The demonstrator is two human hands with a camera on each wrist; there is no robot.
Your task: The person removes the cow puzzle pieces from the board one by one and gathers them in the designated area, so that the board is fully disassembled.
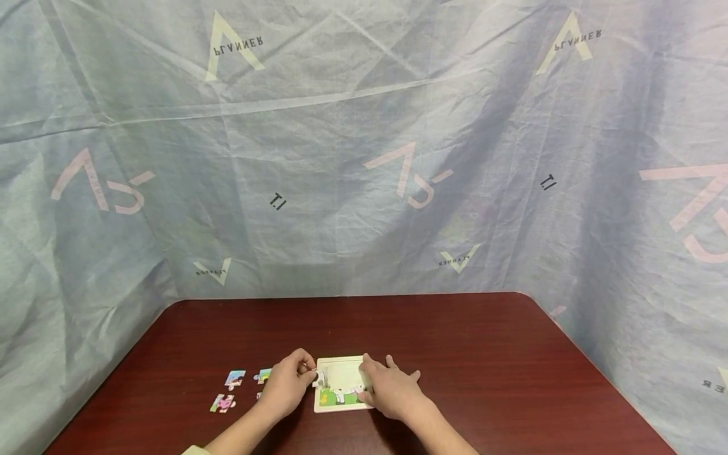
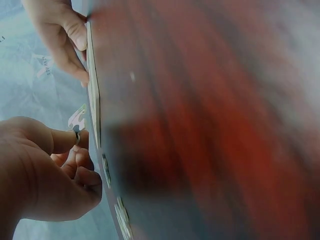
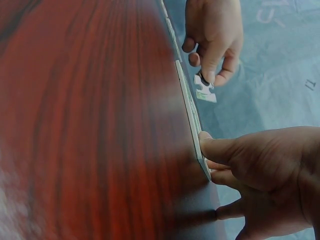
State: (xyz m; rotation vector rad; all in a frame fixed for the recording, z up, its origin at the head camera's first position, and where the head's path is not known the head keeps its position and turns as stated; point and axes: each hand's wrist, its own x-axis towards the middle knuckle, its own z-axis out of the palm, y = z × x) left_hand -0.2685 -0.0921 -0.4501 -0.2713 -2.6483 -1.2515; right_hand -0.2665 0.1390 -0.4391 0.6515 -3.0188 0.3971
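Note:
My left hand (image 1: 287, 385) pinches a jigsaw piece (image 3: 205, 92) between thumb and fingers. White with dark marks and a bit of green, it is held tilted over the left edge of a shallow wooden puzzle tray (image 1: 344, 360). Along the tray's lower part lies a fitted picture strip (image 1: 335, 397) with green grass and a white animal's legs; above it the pale base is bare. My right hand (image 1: 394, 387) rests on the tray's right side, thumb and index finger touching it, the other fingers spread out over the table.
Left of the tray, loose pieces lie on the dark red table (image 1: 455, 335): a blue one (image 1: 235, 378), a pink and green one (image 1: 222, 403), and others partly hidden by my left hand. Grey printed cloth (image 1: 341, 189) hangs behind and beside the table.

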